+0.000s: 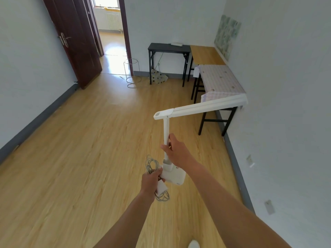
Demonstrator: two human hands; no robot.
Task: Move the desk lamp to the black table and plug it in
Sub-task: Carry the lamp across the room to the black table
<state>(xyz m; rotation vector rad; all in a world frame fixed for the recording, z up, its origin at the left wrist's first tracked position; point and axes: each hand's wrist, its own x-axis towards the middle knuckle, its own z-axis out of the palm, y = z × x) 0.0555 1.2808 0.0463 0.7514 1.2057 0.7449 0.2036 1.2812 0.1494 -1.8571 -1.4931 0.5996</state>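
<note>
Ahead black table (169,48), right hand (176,151) gripping lamp (166,133)

We see the black table (168,48) by the far wall, a white strip (176,44) lying on it, wood floor (80,140) below.

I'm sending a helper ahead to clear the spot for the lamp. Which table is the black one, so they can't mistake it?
Look at the far wall, just right of the open doorway. The black table stands there, first in a row of three that turns the corner along the right wall. Unlike the bare wooden table beside it and the cloth-covered table, its top is dark, with a small white object at its back edge.
</note>
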